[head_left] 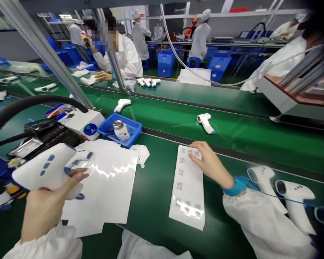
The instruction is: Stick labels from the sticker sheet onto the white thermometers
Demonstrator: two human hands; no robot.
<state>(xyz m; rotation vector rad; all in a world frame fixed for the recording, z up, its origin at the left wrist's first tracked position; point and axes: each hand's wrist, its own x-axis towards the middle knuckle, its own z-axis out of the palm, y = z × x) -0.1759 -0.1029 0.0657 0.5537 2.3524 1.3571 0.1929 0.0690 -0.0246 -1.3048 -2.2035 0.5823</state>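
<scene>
My left grip (pixel 44 212) closed around a white thermometer (pixel 40 169), my right grip (pixel 209 163) open, fingers resting on a label sheet (pixel 187 187), on the green table (pixel 156 201), blue tray (pixel 121 129) ahead

The marks on the printed sheet (pixel 187 187) are too small to read, and the picture's right edge cuts off the thermometers (pixel 294 201).

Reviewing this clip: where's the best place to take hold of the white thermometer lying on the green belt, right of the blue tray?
Take the thermometer by its grip, the slim handle running down to the blue tip. Come from above on the near side, where the right hand is, since the handle slants that way across the green belt. It looks narrower than the wide head, so it should suit closing the fingers around it.
</scene>
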